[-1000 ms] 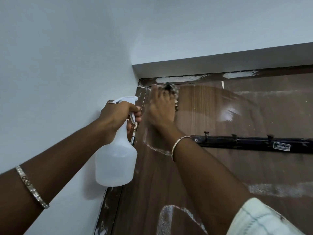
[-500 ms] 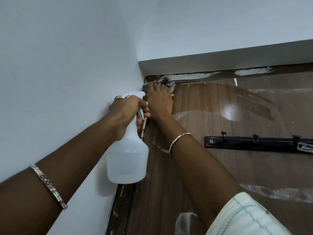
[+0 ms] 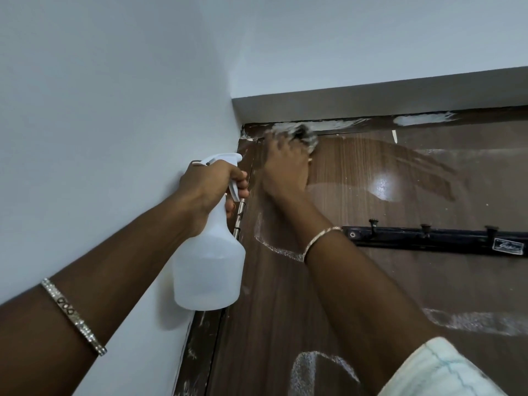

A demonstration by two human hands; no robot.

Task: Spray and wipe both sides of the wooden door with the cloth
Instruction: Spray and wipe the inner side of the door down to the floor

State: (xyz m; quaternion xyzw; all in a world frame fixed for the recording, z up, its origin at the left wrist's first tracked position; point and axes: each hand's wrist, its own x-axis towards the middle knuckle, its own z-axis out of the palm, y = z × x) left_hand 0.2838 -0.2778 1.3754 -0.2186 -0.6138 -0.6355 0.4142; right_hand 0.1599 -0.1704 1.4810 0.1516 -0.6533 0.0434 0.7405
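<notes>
The brown wooden door [image 3: 371, 281] fills the right of the head view, with wet and whitish streaks on it. My right hand [image 3: 285, 167] is raised to the door's top left corner and presses a blurred dark-and-white cloth [image 3: 307, 137] against the wood. Most of the cloth is hidden under the hand. My left hand [image 3: 211, 184] grips the neck and trigger of a white translucent spray bottle [image 3: 208, 267], held upright beside the hinge edge.
A white wall [image 3: 100, 138] runs along the left, meeting the door frame [image 3: 200, 352]. A metal hinge [image 3: 239, 218] shows behind the bottle. A black hook rail [image 3: 443, 238] is fixed across the door to the right. A white lintel [image 3: 371, 101] sits above.
My right hand with the cloth has shifted along the top left corner of the door in a wiping stroke. The bottle hand has kept its grip.
</notes>
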